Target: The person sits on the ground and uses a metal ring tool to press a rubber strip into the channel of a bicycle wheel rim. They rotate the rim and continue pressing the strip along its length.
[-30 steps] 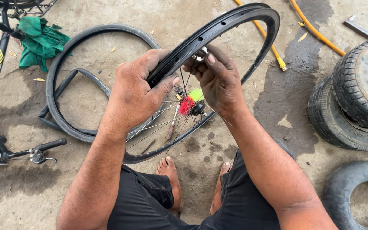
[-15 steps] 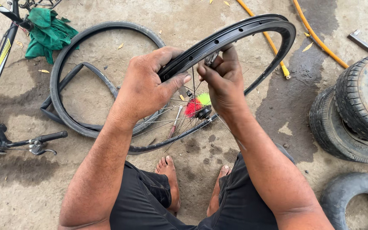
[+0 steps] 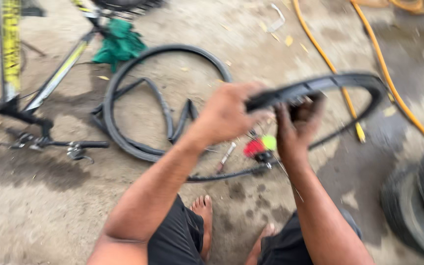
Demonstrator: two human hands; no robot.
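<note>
Both hands [image 3: 261, 118] grip wheel rim [image 3: 349, 81] edge-on, stretching rightward

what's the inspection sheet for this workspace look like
surface: bare concrete floor, dusty with damp patches
job's things: black bicycle rim held up by both hands; red and green bits at its hub
clutter: loose tyre, limp inner tube, green cloth
grippers: left hand and right hand both grip the rim's near edge
cables: yellow hoses on the floor
surroundings: bicycle frame lying left, stacked tyres right; picture blurred
</note>
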